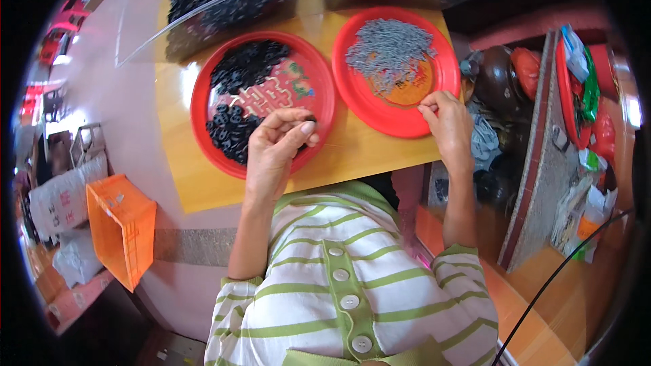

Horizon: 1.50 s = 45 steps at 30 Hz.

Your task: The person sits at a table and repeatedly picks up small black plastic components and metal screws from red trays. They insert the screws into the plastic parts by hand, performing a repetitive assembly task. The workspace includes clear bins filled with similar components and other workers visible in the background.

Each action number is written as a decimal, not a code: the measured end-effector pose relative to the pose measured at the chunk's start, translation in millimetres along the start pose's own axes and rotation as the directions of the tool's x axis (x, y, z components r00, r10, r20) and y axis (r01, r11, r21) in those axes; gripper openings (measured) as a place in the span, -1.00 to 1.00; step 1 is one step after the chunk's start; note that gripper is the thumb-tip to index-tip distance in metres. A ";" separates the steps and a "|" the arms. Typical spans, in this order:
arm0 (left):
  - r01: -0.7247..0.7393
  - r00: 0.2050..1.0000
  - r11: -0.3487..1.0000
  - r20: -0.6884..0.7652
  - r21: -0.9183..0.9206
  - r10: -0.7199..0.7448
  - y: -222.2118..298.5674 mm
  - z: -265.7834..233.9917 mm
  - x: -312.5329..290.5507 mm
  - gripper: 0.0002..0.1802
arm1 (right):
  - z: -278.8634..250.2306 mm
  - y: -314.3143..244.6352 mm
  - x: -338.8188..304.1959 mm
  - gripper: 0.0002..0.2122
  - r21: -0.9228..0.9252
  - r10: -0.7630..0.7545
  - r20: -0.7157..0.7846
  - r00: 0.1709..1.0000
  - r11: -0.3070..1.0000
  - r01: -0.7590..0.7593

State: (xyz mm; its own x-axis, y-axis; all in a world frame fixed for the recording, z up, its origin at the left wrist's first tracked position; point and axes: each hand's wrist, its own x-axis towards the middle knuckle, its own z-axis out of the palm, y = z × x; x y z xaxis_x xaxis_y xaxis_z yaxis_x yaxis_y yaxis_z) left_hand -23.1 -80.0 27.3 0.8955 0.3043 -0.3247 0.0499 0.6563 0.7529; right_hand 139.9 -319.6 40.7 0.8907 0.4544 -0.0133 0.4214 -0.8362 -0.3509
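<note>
Crate (122,230), orange and box-shaped, apparently of plastic, is standing at far left, beyond the yellow wood-look tabletop (203,193). Toward the back, a clear-walled bin (142,37) is holding many small black pieces.

In front of that bin, a round red tray with a raised rim (197,112) is carrying two heaps of small black pieces, probably plastic: one (247,64) is lying toward the back, the other, visibly ring-like heap (230,137) nearer the person. The left hand (281,142) is hovering over the tray's right part, its thumb and index finger pinching one small dark piece (310,119). That piece is looking very light and stiff, perhaps a little slippery; its outer edge is probably the surest place for a fingertip hold.

Beside the tray, a round red plate (407,129) is holding a pile of thin grey metal-looking pins (390,47), partly covering a flat orange disc (413,88). These slim pins are likely light, rigid and prone to rolling or tangling, so gripping one mid-length seems best.

The right hand (449,122) is resting over the plate's right rim, fingers drawn narrowly together; I cannot tell whether they are holding a pin.
</note>
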 end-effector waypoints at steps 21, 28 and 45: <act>-0.030 0.997 0.998 0.062 -0.063 0.034 17.3 -3.3 -27.7 -0.81 | 24.0 -133.3 -11.4 -0.89 0.987 -0.352 0.119 0.929 0.142 -0.073; -0.095 0.993 0.993 0.057 -0.069 0.099 18.8 -5.5 -30.1 -0.81 | 30.3 -147.4 -14.1 -0.89 0.991 -0.357 0.124 0.926 0.090 -0.098; -0.050 0.999 0.998 0.000 0.030 0.050 18.7 -6.8 -27.2 -0.84 | 53.1 -144.1 -22.4 -0.91 0.992 -0.294 0.075 0.953 0.123 -0.041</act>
State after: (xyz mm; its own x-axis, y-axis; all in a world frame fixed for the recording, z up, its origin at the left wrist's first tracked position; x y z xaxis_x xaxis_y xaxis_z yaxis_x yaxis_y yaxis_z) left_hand -49.5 -71.3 46.2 0.8969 0.3371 -0.2863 0.0178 0.6194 0.7849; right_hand 50.2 -193.0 41.9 0.7120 0.7019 0.0200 -0.1535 0.1834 -0.9710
